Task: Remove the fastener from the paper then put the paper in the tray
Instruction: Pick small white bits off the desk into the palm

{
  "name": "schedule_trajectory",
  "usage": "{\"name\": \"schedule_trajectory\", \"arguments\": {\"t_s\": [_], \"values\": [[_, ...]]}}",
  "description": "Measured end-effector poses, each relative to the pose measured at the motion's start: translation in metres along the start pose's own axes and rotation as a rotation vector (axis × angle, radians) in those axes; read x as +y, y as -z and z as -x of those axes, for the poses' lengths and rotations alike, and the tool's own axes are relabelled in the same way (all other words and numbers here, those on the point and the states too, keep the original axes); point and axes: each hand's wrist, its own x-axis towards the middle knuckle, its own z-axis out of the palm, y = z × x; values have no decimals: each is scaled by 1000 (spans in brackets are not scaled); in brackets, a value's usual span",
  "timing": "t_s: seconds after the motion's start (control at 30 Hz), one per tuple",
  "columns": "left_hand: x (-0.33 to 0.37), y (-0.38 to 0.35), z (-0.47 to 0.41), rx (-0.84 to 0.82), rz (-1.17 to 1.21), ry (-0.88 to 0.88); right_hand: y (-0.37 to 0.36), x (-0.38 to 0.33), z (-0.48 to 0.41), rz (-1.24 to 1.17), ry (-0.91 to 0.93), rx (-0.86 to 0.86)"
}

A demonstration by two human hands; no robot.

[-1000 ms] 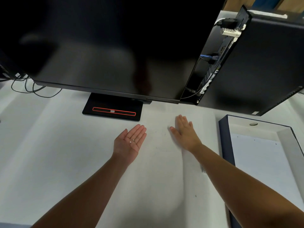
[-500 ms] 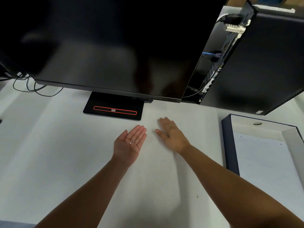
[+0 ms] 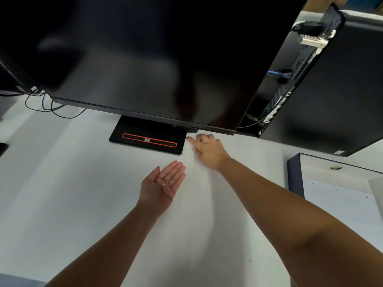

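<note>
Now, the fastener bits [image 3: 163,184]: two tiny pale specks lying loose on the palm of the L hand [image 3: 159,188], approx. mid-palm near the finger roots. L hand is palm-up, flat, fingers straight and together, thumb out to the side; nothing gripped, the bits just rest there. It floats over the white desk [image 3: 62,204], no contact visible.

R hand [image 3: 208,151] is just ahead of and slightly right of the L fingertips, apart from them. Palm-down, knuckles up, index finger [image 3: 190,139] stretched fwd-left w/ tip right by the near-right corner of the black monitor base [image 3: 148,139]; thumb low against the desk. Other fingers look bent under the lower edge of the monitor [image 3: 145,59]. Hand is motion-blurred, so can't tell if it's pinching anything or merely touching the desk. Desk just below the R wrist is smeared too; can't make out any sheet edge there.

Tray [image 3: 294,177]: dark-blue-walled, well to the right of the R hand, beyond the R forearm. White paper [image 3: 342,206] lies flat inside it, w/ a few small dark marks near its top edge. Small round disc [image 3: 336,168] sits on the tray floor past the paper's far edge.

Black PC tower [image 3: 342,90] stands beyond the tray, far-right of the R hand.
</note>
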Motion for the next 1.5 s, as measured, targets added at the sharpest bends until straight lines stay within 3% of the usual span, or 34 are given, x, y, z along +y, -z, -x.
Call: {"name": "schedule_trajectory", "arguments": {"t_s": [0.5,0.83,1.0,1.13,1.27,1.4,1.5], "values": [[-1,1,-1,-6,-7,-8,-13,11,30,-89,63,68],[-5,2,-1,-25,-5,2,-46,15,98,-374,77,310],[-10,3,-1,-3,-6,7,-30,16,101,-467,-25,357],[-11,0,2,-3,-18,19,-42,12,112,-365,-31,200],[-12,1,3,9,-14,34,-55,-6,135,-428,40,150],[-10,0,6,-4,-40,39,-42,-11,142,-645,-84,200],[-8,-1,7,-3,-46,34,-37,-3,141,-549,-172,317]]}}
